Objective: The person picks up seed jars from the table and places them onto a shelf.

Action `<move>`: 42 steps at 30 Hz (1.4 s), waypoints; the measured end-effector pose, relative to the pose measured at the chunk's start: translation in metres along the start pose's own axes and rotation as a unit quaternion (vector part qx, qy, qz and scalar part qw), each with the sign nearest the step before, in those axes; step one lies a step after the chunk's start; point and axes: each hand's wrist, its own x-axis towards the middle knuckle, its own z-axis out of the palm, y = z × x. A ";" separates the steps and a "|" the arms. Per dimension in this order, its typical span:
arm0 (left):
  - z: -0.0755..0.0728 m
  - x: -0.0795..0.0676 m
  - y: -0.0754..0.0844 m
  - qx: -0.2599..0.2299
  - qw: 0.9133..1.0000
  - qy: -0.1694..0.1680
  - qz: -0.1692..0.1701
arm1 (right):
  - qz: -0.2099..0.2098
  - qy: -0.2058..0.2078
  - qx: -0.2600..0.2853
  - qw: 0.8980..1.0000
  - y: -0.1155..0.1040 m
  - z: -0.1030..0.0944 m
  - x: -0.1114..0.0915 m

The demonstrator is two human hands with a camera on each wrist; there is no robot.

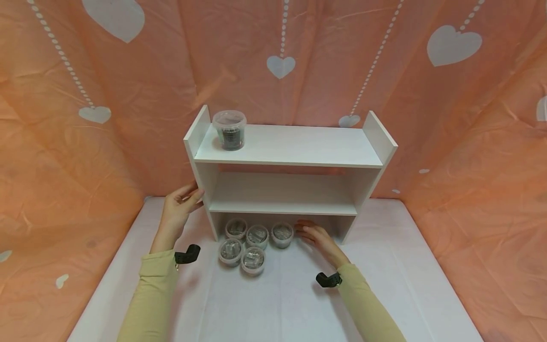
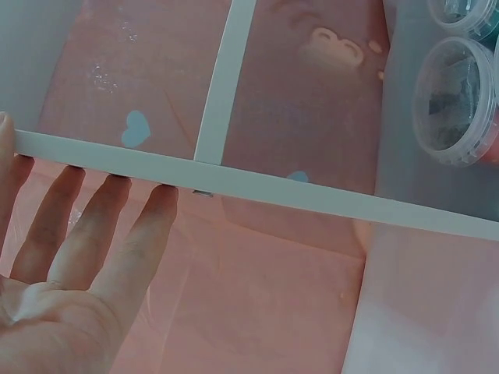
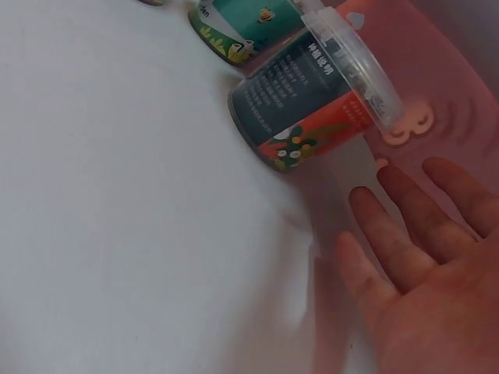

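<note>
My left hand (image 1: pixel 176 213) is at the left side panel of a white shelf (image 1: pixel 284 213). In the left wrist view, its fairly straight fingers (image 2: pixel 144 234) touch the panel's edge. My right hand (image 1: pixel 318 239) reaches low by the shelf's right part, beside a lidded plastic cup (image 1: pixel 282 235). The right wrist view has its fingers (image 3: pixel 398 249) spread and apart from that cup, which carries a dark and red printed label. A similar clear-topped cup (image 1: pixel 230 130) stands on the top board at the left.
Several more lidded cups, among them a front cup (image 1: pixel 253 261), cluster on the white table (image 1: pixel 273 308) before the shelf's bottom level. An orange cloth (image 1: pixel 239 57) with pale hearts hangs behind and along both sides.
</note>
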 end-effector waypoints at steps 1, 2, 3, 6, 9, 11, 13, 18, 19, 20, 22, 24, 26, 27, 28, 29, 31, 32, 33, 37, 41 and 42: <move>0.000 0.000 0.000 0.000 1.000 0.000 0.000 | -0.002 0.000 -0.001 1.000 0.000 0.001 0.000; 0.000 0.000 0.000 0.000 1.000 0.000 -0.001 | -0.004 -0.001 -0.002 1.000 0.001 0.001 0.000; 0.000 0.000 0.000 0.001 1.000 0.000 -0.001 | -0.007 0.000 -0.006 1.000 0.001 0.002 0.000; 0.000 0.000 0.000 0.005 1.000 -0.001 -0.002 | -0.010 0.003 -0.013 1.000 0.003 0.004 0.000; 0.000 0.000 0.000 0.010 1.000 -0.002 -0.003 | -0.006 0.010 -0.019 1.000 0.005 0.005 0.000; 0.000 0.000 0.000 0.011 1.000 -0.002 -0.004 | 0.002 0.020 -0.031 0.999 0.005 0.007 0.001; 0.000 0.000 0.000 0.013 1.000 -0.003 -0.005 | 0.009 0.026 -0.062 0.998 0.005 0.008 0.003; -0.001 0.000 -0.002 0.010 1.000 -0.006 0.001 | 0.012 0.011 -0.137 0.990 -0.008 0.017 0.003; -0.002 0.000 -0.002 0.008 1.000 -0.006 0.001 | 0.010 0.005 -0.141 0.990 -0.009 0.018 0.004; -0.002 0.000 -0.002 0.006 1.000 -0.006 0.001 | 0.009 0.001 -0.142 0.990 -0.009 0.018 0.005; -0.002 0.001 -0.002 0.007 1.000 -0.005 -0.003 | 0.005 -0.005 -0.140 0.990 -0.006 0.017 0.007; -0.002 0.001 -0.002 0.006 1.000 -0.005 -0.006 | 0.003 -0.004 -0.133 0.991 0.002 0.014 0.010; -0.002 0.001 -0.002 0.008 1.000 -0.003 -0.008 | 0.002 -0.005 -0.121 0.993 0.005 0.014 0.010; -0.002 0.001 -0.001 0.010 1.000 -0.003 -0.007 | 0.000 -0.007 -0.117 0.993 0.006 0.014 0.010; -0.002 0.001 -0.001 0.012 1.000 -0.003 -0.007 | 0.000 -0.008 -0.109 0.994 0.006 0.014 0.010; -0.002 0.001 -0.001 0.011 1.000 -0.002 -0.008 | -0.002 -0.011 -0.104 0.994 0.008 0.014 0.011; -0.002 0.001 -0.001 0.013 1.000 -0.001 -0.007 | -0.007 -0.018 -0.091 0.996 0.008 0.015 0.011; -0.002 0.001 -0.001 0.015 1.000 -0.002 -0.006 | -0.010 -0.020 -0.087 0.996 0.009 0.015 0.010; -0.002 0.001 -0.001 0.014 1.000 -0.002 -0.006 | -0.012 -0.022 -0.082 0.996 0.009 0.015 0.010; -0.002 0.001 -0.001 0.016 1.000 -0.005 -0.006 | -0.010 -0.023 -0.077 0.997 0.011 0.016 0.011; -0.001 0.001 -0.001 0.018 1.000 -0.004 -0.005 | -0.008 -0.020 -0.087 0.996 0.012 0.019 0.014; -0.001 0.001 -0.001 0.018 1.000 -0.004 -0.004 | -0.008 -0.019 -0.086 0.996 0.012 0.019 0.014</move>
